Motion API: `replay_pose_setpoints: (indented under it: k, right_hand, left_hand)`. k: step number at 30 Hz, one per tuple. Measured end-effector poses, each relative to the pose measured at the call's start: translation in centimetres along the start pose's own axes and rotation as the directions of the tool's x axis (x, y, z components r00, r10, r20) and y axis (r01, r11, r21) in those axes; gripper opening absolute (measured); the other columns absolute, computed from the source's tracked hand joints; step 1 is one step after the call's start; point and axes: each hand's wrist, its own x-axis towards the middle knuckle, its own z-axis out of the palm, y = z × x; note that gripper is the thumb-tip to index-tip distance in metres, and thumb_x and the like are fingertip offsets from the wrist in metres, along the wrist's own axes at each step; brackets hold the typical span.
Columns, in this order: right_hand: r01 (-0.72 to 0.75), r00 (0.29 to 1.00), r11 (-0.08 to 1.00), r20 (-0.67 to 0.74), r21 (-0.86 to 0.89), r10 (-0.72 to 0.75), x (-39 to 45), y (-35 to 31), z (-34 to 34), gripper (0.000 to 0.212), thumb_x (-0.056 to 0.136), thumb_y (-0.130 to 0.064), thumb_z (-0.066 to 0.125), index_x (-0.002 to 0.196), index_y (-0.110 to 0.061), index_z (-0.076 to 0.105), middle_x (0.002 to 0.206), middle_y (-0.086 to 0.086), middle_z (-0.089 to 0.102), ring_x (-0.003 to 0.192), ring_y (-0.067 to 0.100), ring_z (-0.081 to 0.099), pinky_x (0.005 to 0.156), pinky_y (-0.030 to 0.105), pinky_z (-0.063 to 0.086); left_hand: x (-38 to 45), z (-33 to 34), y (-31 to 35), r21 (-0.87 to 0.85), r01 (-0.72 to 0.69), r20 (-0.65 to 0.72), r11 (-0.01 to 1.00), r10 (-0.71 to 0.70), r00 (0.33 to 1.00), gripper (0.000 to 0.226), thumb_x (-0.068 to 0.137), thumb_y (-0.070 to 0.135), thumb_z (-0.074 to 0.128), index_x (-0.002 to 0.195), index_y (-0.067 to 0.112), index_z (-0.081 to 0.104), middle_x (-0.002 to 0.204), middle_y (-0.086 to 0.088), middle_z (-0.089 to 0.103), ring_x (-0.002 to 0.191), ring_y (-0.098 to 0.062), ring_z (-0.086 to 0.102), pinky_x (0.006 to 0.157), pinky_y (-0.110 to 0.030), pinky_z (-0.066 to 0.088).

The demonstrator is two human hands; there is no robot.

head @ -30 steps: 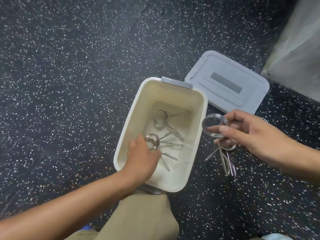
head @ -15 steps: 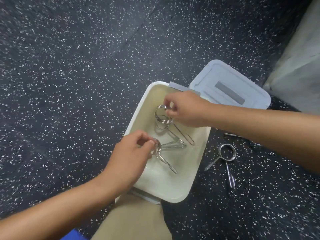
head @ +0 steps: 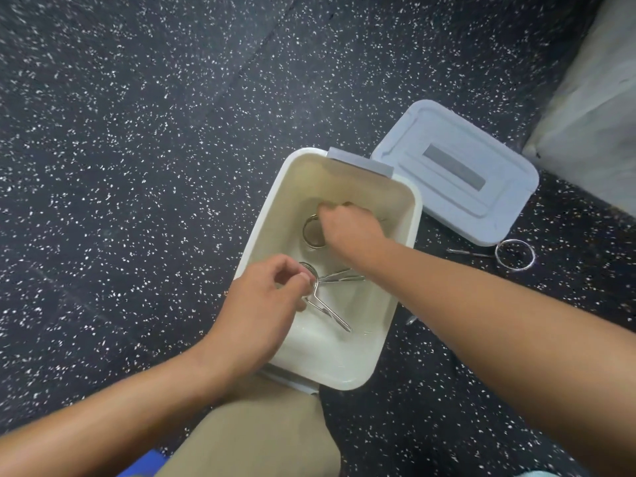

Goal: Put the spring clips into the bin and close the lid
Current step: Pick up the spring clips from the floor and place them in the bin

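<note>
The white bin [head: 361, 180] stands open on the speckled floor. My left hand [head: 268, 301] reaches over its near left rim and pinches the coil of a spring clip [head: 327, 311] whose legs point into the bin. My right hand [head: 347, 225] is low inside the bin, with its fingers on the coil of a second spring clip [head: 309, 235]. The legs of a third clip [head: 344, 277] lie on the bin's floor between my hands. The grey lid [head: 454, 170] lies flat just right of the bin. Another spring clip [head: 514, 254] lies on the floor below the lid.
My knee in khaki trousers [head: 261, 435] is against the bin's near end. A pale grey block [head: 592, 115] fills the top right corner. The tip of something metal [head: 409, 320] shows on the floor under my right forearm. Dark speckled floor [head: 137, 166] surrounds everything.
My right hand has carried its clip from the floor side over the bin and down inside it. My left hand stays at the near clip's coil.
</note>
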Motion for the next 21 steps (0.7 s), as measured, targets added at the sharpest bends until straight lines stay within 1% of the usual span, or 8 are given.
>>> replay_pose_setpoints:
  k: [4,6,9,11,13,16,18,21]
  right_hand:
    - [0.008,1.0,1.0,0.012,-0.025,-0.008,-0.1,-0.2,0.2,0.033,0.095,-0.004,0.045,0.125,-0.005,0.059,0.116,0.019,0.07,0.111,0.035,0.063,0.081,0.04,0.049]
    - [0.004,1.0,1.0,0.021,-0.018,-0.004,-0.4,0.0,-0.4,0.033,0.095,-0.002,0.045,0.125,-0.003,0.058,0.118,0.019,0.069,0.112,0.036,0.062,0.077,0.039,0.046]
    - [0.038,0.999,0.998,0.009,0.042,-0.038,-1.6,0.7,-2.6,0.028,0.094,-0.004,0.048,0.12,-0.006,0.058,0.113,0.018,0.068,0.094,0.035,0.062,0.064,0.033,0.039]
    - [0.074,0.997,0.994,-0.043,0.083,-0.071,-2.9,1.8,-4.5,0.023,0.094,-0.01,0.048,0.113,-0.009,0.06,0.107,0.015,0.069,0.083,0.032,0.059,0.058,0.033,0.043]
    - [0.118,0.986,0.979,-0.135,0.163,-0.096,-4.5,3.6,-6.3,0.025,0.097,-0.015,0.047,0.116,-0.014,0.063,0.107,0.012,0.071,0.089,0.033,0.063,0.069,0.039,0.052]
    - [0.118,0.978,0.923,-0.206,0.366,-0.043,-8.0,6.8,-8.7,0.022,0.101,-0.025,0.047,0.114,-0.023,0.065,0.098,0.003,0.075,0.083,0.024,0.067,0.075,0.041,0.054]
    - [0.079,0.983,0.918,-0.182,0.389,-0.007,-10.5,9.3,-9.4,0.017,0.102,-0.026,0.05,0.11,-0.026,0.065,0.089,-0.004,0.075,0.07,0.013,0.065,0.072,0.038,0.054]
    - [-0.047,0.984,0.911,-0.137,0.41,0.112,-14.2,13.1,-9.1,0.013,0.101,-0.026,0.053,0.106,-0.028,0.065,0.085,-0.007,0.075,0.073,0.008,0.065,0.072,0.033,0.052]
  left_hand:
    - [0.2,0.5,0.1,-0.028,-0.006,0.004,1.0,0.006,1.0,0.025,0.073,0.038,0.056,0.082,0.022,0.073,0.082,0.002,0.078,0.066,-0.014,0.07,0.086,-0.047,0.055]
    - [0.4,0.7,0.2,-0.043,-0.017,0.001,0.999,0.017,1.0,0.024,0.072,0.038,0.057,0.08,0.022,0.073,0.081,0.002,0.078,0.065,-0.013,0.069,0.081,-0.043,0.054]
    - [0.8,0.8,0.6,-0.053,-0.043,-0.002,0.998,0.043,0.999,0.024,0.069,0.041,0.058,0.077,0.025,0.074,0.081,0.004,0.079,0.064,-0.012,0.069,0.08,-0.042,0.053]
    - [1.0,0.9,1.1,-0.052,-0.063,0.001,0.997,0.063,0.998,0.024,0.074,0.037,0.059,0.081,0.021,0.074,0.081,0.002,0.079,0.067,-0.014,0.068,0.078,-0.041,0.053]
    - [1.3,1.1,1.6,-0.049,-0.094,0.011,0.994,0.094,0.995,0.019,0.083,0.03,0.061,0.087,0.016,0.074,0.083,0.001,0.078,0.07,-0.016,0.067,0.078,-0.04,0.052]
    - [1.4,1.8,2.6,-0.024,-0.134,0.04,0.991,0.135,0.99,0.016,0.087,0.03,0.06,0.087,0.02,0.073,0.087,0.003,0.078,0.074,-0.017,0.07,0.087,-0.046,0.055]
    - [1.1,2.6,3.3,0.01,-0.165,0.075,0.986,0.163,0.984,0.016,0.089,0.031,0.06,0.087,0.021,0.073,0.09,0.002,0.078,0.079,-0.017,0.07,0.091,-0.047,0.055]
    - [0.5,4.2,4.5,0.053,-0.238,0.139,0.97,0.229,0.963,0.015,0.096,0.022,0.059,0.088,0.018,0.071,0.093,0.001,0.078,0.085,-0.015,0.069,0.095,-0.044,0.055]
